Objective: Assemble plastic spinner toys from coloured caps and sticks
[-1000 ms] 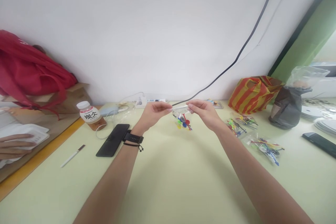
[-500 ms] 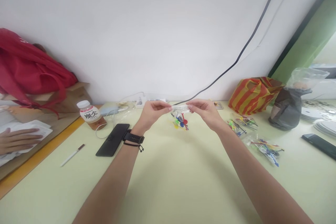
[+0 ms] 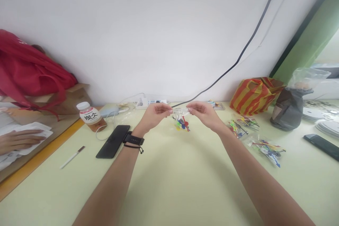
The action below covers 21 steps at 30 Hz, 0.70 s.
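A clear plastic bag (image 3: 181,120) of small red, blue, green and yellow plastic pieces hangs above the table between both hands. My left hand (image 3: 155,116) pinches the left end of its top edge, and my right hand (image 3: 203,113) pinches the right end. The exact kind of the coloured pieces is too small to tell. A black watch and a dark cord bracelet are on my left wrist. To the right of my right forearm lie more clear bags (image 3: 268,150) with coloured plastic pieces.
A black phone (image 3: 113,142), a pen (image 3: 72,157) and a drink bottle (image 3: 91,116) stand or lie left. Another person's hand (image 3: 19,142) rests on white packets at far left. A striped bag (image 3: 254,95), a grey bag (image 3: 286,111) and another phone (image 3: 323,146) are right.
Both hands keep hold of the bag, nearly in place. My right hand has shifted very slightly left. The whole view has moved a little.
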Tool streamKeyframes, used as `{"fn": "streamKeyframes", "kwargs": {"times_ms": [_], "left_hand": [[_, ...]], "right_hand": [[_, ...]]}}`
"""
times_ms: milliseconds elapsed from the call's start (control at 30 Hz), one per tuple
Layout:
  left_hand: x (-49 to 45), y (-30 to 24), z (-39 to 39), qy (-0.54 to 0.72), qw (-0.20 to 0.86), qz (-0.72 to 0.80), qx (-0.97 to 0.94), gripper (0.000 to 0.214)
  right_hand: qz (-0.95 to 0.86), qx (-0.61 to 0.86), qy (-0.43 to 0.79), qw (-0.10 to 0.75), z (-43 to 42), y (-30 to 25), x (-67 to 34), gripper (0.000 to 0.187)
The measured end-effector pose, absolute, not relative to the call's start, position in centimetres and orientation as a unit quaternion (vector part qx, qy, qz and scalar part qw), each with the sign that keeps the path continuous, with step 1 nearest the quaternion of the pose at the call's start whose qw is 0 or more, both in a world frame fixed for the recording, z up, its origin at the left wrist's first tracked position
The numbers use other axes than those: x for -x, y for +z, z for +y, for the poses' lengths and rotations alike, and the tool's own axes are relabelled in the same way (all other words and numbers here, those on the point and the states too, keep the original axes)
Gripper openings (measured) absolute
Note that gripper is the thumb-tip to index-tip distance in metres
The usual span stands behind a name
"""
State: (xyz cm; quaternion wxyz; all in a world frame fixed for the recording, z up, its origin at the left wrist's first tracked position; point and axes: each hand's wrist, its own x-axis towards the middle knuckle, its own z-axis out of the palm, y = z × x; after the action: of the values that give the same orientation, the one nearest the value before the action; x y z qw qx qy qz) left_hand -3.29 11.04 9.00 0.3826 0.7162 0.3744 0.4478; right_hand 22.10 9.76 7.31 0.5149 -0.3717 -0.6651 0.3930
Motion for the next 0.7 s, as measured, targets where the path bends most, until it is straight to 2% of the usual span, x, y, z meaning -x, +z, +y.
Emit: {"fn": "streamKeyframes", "kwargs": {"times_ms": [300,700], "left_hand": [[3.47,9.02,11.1,0.44,0.387,0.378,-0.716,0.03],[3.48,9.27,10.91,0.446,0.404,0.364,-0.711,0.027]], "right_hand": [[-0.696,0.367,0.401,0.47,9.74,7.04,-22.36,0.033],[-0.642,0.357,0.448,0.51,9.89,6.74,-22.28,0.033]]}}
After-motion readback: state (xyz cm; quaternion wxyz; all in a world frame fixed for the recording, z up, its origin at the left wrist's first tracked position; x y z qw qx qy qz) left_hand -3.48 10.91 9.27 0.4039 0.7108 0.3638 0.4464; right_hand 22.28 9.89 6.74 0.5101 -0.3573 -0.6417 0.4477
